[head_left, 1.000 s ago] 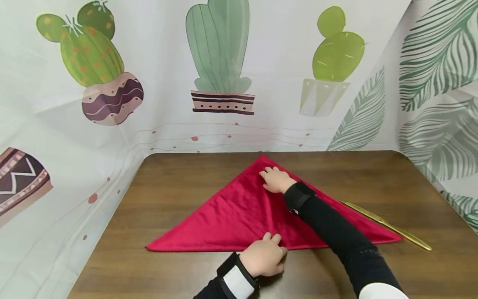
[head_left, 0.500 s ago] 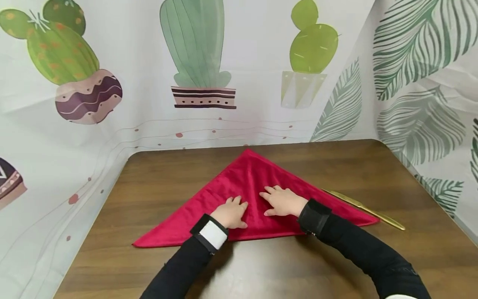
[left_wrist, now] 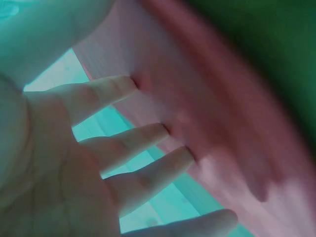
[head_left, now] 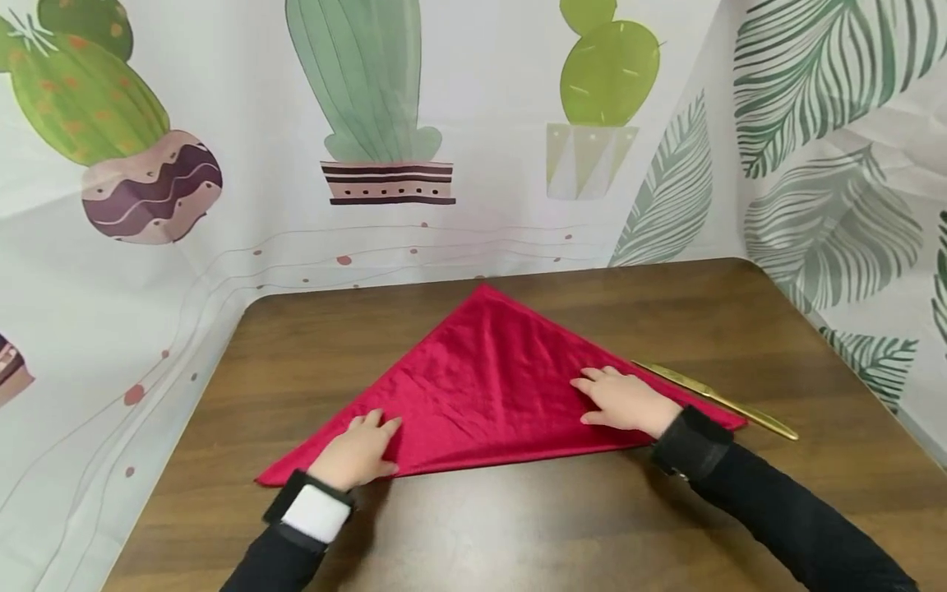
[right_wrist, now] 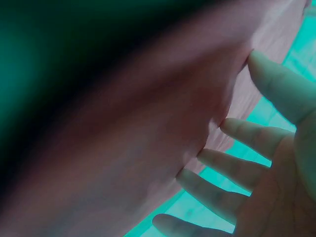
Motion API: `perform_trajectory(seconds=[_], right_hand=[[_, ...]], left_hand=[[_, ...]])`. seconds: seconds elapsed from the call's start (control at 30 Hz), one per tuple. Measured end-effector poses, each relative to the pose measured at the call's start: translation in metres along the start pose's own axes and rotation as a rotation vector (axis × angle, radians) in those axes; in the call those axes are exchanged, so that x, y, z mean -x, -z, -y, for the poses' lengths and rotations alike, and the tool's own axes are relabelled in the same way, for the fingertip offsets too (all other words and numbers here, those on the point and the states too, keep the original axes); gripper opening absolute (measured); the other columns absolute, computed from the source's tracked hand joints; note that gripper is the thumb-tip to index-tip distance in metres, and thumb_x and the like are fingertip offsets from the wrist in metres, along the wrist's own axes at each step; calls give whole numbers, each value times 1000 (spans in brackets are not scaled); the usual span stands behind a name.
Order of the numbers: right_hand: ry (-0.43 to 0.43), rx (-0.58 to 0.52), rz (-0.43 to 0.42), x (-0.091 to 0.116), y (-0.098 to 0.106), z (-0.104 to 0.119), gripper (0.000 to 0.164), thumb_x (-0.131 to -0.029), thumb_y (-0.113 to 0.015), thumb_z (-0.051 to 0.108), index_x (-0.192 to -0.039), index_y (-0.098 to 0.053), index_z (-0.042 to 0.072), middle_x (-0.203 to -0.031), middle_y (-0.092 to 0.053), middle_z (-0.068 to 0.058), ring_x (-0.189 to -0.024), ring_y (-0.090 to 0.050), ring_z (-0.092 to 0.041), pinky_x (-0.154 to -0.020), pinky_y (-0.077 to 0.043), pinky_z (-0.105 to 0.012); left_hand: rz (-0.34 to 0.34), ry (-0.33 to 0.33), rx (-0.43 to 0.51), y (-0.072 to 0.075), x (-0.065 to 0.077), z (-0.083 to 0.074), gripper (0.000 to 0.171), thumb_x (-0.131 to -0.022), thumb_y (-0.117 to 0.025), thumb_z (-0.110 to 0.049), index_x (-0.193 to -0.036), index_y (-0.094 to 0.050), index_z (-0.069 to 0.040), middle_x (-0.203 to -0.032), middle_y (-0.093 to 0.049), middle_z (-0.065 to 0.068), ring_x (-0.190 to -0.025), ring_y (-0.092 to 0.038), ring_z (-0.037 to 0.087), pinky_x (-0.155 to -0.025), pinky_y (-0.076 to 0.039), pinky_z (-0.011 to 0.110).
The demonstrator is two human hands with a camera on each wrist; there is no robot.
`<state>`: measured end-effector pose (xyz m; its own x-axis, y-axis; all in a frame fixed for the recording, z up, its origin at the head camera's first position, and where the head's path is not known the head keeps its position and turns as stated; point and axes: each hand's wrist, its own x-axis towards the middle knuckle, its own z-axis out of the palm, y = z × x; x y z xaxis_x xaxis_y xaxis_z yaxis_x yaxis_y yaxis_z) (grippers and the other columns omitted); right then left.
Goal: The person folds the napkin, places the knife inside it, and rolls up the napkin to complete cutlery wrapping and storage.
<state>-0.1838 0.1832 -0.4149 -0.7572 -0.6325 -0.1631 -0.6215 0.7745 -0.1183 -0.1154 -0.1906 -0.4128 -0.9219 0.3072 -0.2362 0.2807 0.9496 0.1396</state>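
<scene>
A red satiny cloth (head_left: 473, 386), folded into a triangle, lies on the table with its peak toward the back and its long edge toward the front. Over its left part is my left hand (head_left: 357, 450), fingers spread, their tips touching the fabric (left_wrist: 217, 133) in the left wrist view. My right hand (head_left: 625, 400) rests its spread fingertips on the right part of the cloth, and the right wrist view shows those fingers (right_wrist: 222, 200) nearly straight against the fabric. Neither hand grips anything. Faint creases run through the middle of the cloth.
A gold knife (head_left: 718, 396) lies slanted along the cloth's right side, its blade end close to the cloth edge. The brown wooden table (head_left: 473, 526) ends at the back against a white hanging (head_left: 503, 99) printed with cacti and leaves.
Both hands came side by side onto the middle of the cloth, then moved apart, left hand leftward and right hand rightward. The head view has shifted. The cloth keeps its triangle shape.
</scene>
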Motion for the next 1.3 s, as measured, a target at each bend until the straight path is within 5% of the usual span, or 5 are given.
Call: perform_trajectory(seconds=[0.27, 0.47, 0.83, 1.07, 1.3], right_hand=[[6, -24, -148, 69, -6, -41, 39, -67, -74, 9, -101, -61, -2, -101, -57, -19, -90, -55, -33, -76, -45, -42], [-33, -63, -193, 97, -6, -60, 29, -66, -71, -1, -94, -62, -3, -95, -59, -16, -88, -57, -32, -74, -45, -42], [-334, -19, -224, 124, -3, -100, 12, -70, -66, 4, -78, -57, 3, -75, -58, -11, -69, -57, -30, -56, -44, -43], [-326, -71, -156, 133, -7, -114, 13, -69, -67, 3, -70, -54, 4, -67, -56, -7, -60, -54, -23, -52, -42, -38], [-259, -58, -135, 132, -8, -121, 23, -71, -64, 0, -62, -45, 11, -57, -42, 3, -52, -38, -12, -47, -32, -29]], left_hand=[[-175, 70, -41, -7, 55, 48, 50, -68, -74, -26, -107, -59, 1, -102, -52, 23, -88, -51, 41, -67, -45, 52], [-156, 106, 12, -2, 76, 76, 38, -72, -71, -21, -100, -61, 3, -90, -52, 20, -78, -54, 38, -64, -45, 51], [-161, 137, 99, 1, 79, 107, 19, -73, -67, -9, -88, -61, 2, -80, -58, 15, -75, -55, 35, -66, -43, 48], [-21, 247, 225, 11, 76, 120, 6, -80, -59, -9, -81, -58, -2, -69, -56, 3, -60, -46, 15, -55, -39, 35], [-41, 267, 261, 10, 78, 127, 8, -77, -61, -7, -71, -55, -6, -62, -49, 0, -57, -42, 15, -53, -35, 31]])
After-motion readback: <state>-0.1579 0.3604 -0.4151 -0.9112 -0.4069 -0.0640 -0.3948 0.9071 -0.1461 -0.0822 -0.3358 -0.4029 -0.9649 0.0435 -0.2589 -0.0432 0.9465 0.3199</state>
